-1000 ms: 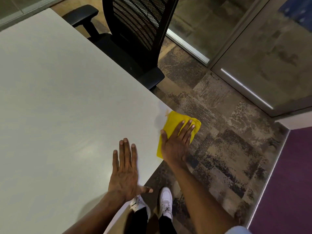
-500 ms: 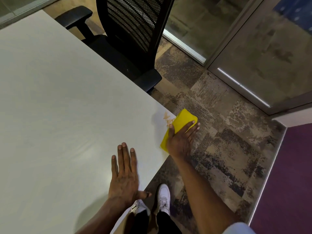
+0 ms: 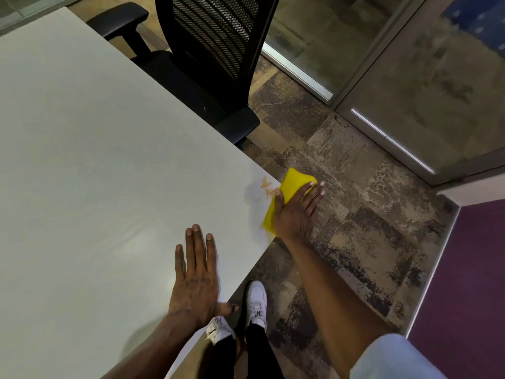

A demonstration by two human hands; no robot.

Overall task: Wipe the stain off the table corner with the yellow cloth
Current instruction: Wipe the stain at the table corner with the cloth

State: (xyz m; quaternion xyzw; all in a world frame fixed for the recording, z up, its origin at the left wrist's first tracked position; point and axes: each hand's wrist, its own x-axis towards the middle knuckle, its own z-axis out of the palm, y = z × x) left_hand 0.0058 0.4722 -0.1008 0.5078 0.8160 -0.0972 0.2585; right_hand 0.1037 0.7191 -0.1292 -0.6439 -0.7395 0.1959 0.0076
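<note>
My view: right hand [image 3: 296, 212], fingers straight and slightly spread, presses the yellow cloth [image 3: 293, 184] over the table corner [image 3: 246, 212], orange stain [image 3: 267, 186] at its ten o'clock; left hand [image 3: 195, 283] flat, fingers together.

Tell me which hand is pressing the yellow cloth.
The right hand, flat on the yellow cloth at the corner; the left hand rests on bare table.

Dim, even indoor light with muted colour. The pale desk [image 3: 82, 160] is the brightest surface. A soft patch of glare lies on it just left of the left hand [image 3: 195, 280], and the forearm throws a faint shadow near the desk's near edge. Thin bright strips glint at the foot of the glass wall [image 3: 423, 77]. The chair [image 3: 213, 50] is almost black. Straight lines bow toward the frame's edges, and the shoes [image 3: 255, 302] look soft.
</note>
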